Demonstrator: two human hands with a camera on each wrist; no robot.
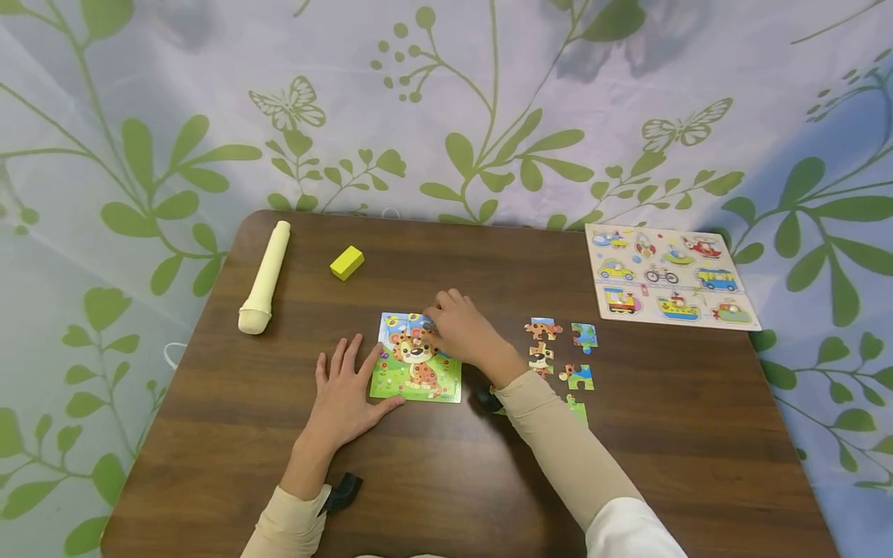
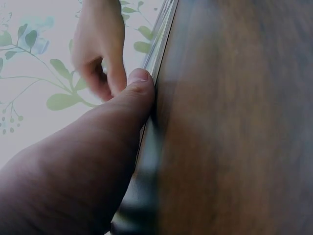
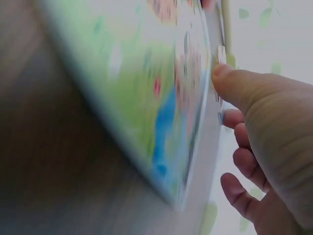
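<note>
Beige sleeves (image 1: 568,446) come in at the bottom of the head view, the right one meeting white cloth at the frame's edge. Behind everything spreads a leaf-patterned backdrop (image 1: 335,62), in front of it a brown table (image 1: 698,434). At the table's far right corner lies a vehicle board (image 1: 687,269), plain to see only in the head view.

The left hand (image 1: 345,399) lies with fingers spread wide beside the puzzle (image 1: 416,370), its thumb at the lower edge; the left wrist view shows that thumb up close, with the puzzle nearly edge-on. The right hand (image 1: 462,329) is over the puzzle's upper right corner and, from above, hides what it grips. The right wrist view reveals a thin piece (image 3: 219,95) pinched between thumb and forefinger, the other fingers loosely bent.

The puzzle, picturing a spotted cat, lies flat between the hands. Farther left is a cream stick (image 1: 268,279); beyond the puzzle, a yellow block (image 1: 346,263). Smallest are the loose pieces (image 1: 584,336) to the right, some partly behind the right sleeve.
</note>
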